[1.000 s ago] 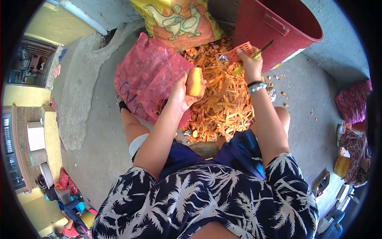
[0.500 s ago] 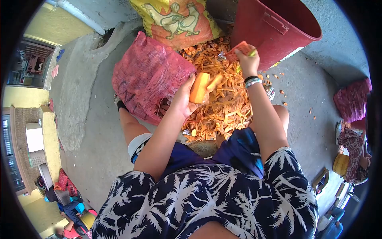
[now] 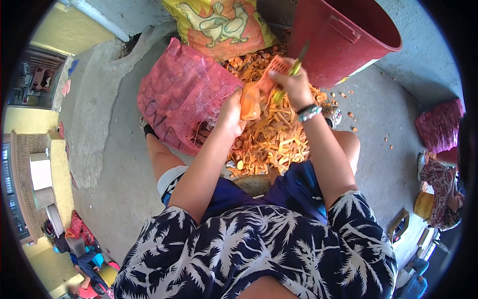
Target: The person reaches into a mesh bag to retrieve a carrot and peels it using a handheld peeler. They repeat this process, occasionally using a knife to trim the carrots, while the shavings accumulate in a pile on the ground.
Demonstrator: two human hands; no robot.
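Note:
A thick, partly peeled carrot (image 3: 250, 102) is gripped in my left hand (image 3: 230, 113), fingers wrapped round its left side. My right hand (image 3: 295, 85) is closed on an orange-red peeler (image 3: 275, 69), whose front end lies close against the carrot's upper right; exact contact is blurred. The same hand also holds a knife (image 3: 297, 65) with a yellow-green handle, its dark blade pointing up and away from me. Beneath both hands spreads a heap of carrot peelings (image 3: 284, 137) with cut carrot ends among them.
A pink mesh sack (image 3: 181, 94) of carrots leans at the left of the heap. Behind it stands a yellow-orange sack (image 3: 219, 25) with printed chickens. A large red bin (image 3: 328, 45) is at the back right. People sit at both far sides.
My right hand has come left and slightly down, bringing the peeler to the carrot. The knife's blade now shows upward. My left hand has barely moved, and the carrot has turned a little.

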